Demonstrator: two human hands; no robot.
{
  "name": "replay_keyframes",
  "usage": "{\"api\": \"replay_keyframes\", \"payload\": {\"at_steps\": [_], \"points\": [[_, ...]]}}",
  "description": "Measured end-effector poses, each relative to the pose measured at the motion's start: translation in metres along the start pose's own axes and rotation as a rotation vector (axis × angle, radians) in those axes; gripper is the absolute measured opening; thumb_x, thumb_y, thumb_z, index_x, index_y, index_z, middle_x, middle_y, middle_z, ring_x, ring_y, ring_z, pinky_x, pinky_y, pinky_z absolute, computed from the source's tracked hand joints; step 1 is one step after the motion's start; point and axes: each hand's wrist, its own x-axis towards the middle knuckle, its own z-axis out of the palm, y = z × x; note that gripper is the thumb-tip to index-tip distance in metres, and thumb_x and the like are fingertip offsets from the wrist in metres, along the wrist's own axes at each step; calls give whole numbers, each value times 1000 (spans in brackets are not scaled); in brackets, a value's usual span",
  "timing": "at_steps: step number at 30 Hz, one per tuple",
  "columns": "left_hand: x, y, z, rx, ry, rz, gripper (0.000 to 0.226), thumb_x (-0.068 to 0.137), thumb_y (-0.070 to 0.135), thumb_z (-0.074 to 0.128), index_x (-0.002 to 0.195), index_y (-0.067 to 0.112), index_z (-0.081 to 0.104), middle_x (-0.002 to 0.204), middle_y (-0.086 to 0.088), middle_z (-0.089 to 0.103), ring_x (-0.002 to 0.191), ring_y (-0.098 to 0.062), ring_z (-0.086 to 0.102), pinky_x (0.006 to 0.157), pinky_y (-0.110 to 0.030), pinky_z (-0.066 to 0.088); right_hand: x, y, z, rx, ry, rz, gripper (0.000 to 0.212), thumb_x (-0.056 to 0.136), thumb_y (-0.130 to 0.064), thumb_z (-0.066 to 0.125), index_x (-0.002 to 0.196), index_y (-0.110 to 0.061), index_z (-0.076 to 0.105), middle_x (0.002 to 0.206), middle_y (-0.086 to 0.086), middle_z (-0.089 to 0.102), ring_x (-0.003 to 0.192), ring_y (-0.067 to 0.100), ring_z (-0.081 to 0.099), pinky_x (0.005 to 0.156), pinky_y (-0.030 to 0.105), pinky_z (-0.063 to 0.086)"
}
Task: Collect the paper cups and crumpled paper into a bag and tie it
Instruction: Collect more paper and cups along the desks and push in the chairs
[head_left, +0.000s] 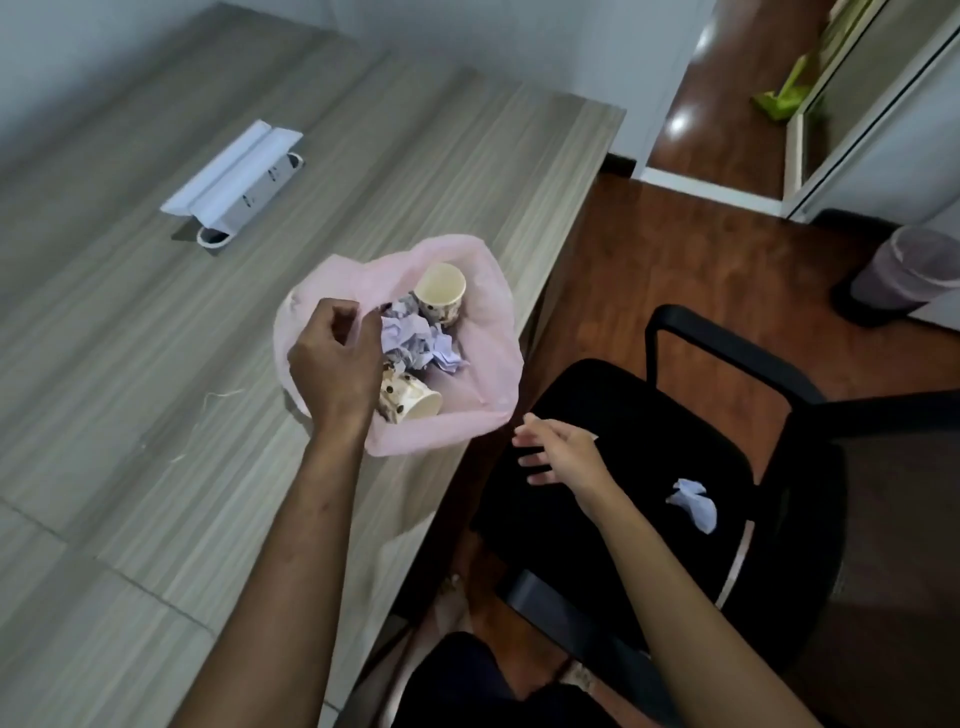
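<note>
A pale pink plastic bag (491, 322) lies open on the wooden desk near its right edge. Inside it are two spotted paper cups, one at the back (440, 293) and one at the front (408, 402), with crumpled white paper (415, 340) between them. My left hand (337, 358) pinches the bag's left rim. Just right of the bag, over the chair, my right hand (553, 449) is open with its fingers spread and holds nothing. One more piece of crumpled paper (693, 504) rests on the black chair seat.
A black office chair (727, 415) with armrests stands right of the desk (156, 364). A white socket box (236, 179) stands open in the desk top. A lined waste bin (906, 273) sits on the wooden floor at the far right.
</note>
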Motion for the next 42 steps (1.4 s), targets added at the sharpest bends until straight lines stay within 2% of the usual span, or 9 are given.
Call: {"api": "replay_keyframes", "payload": {"at_steps": [4,8,12,20,24,31,35,39,42], "points": [[-15,-7,5,48,66,-23,17,81,31,61,85,16,67,78,4,66,70,-9,57,66,-17,39,24,64,-21,-268,250,71,27,91,-38,58,97,-14,68,93,0,69,90,23,66,84,39,56],[-20,-14,10,56,61,0,15,81,29,60,84,15,66,74,9,62,64,-3,53,66,-9,39,51,128,-47,-538,374,268,52,86,-38,63,134,-26,47,135,13,49,122,37,50,99,47,45],[-21,-19,17,54,87,42,9,81,28,61,80,19,62,68,15,59,62,5,53,67,-13,41,82,169,-70,-626,385,369,64,89,-33,62,145,-39,32,156,7,21,132,41,33,104,58,34],[-14,-25,12,24,120,102,6,85,21,63,80,17,61,67,15,58,63,2,52,65,-15,42,118,248,-75,-565,391,238,37,90,-14,62,127,-10,58,131,27,43,93,37,58,90,38,52],[-7,-27,0,20,129,96,8,86,22,63,81,17,60,68,15,57,62,2,52,64,-16,42,96,228,-52,-394,428,224,26,83,-8,71,107,-16,66,118,22,59,80,26,58,75,28,49],[18,-13,-26,-6,191,88,11,85,25,58,75,27,54,69,16,56,62,6,51,64,-16,43,23,30,5,188,569,-344,25,86,-23,70,107,-28,57,99,-9,66,85,20,71,81,41,59],[25,-6,-27,-16,141,73,9,85,24,59,76,25,56,68,16,56,61,6,51,65,-18,43,-14,-79,51,97,435,-692,36,82,-24,71,114,-29,56,104,-4,66,85,13,68,75,23,55],[25,-6,-21,-32,93,71,5,84,20,61,81,16,59,67,14,57,60,5,51,64,-18,43,-22,-119,79,-498,-283,-649,31,90,-39,66,120,-33,65,113,-18,66,100,-4,60,90,14,46],[25,-10,-15,-28,74,94,9,83,20,61,83,12,61,67,14,57,61,4,52,65,-19,43,-16,-112,73,-392,-247,-695,19,94,-31,62,108,-26,74,106,-24,68,105,-4,60,93,20,48]]}}
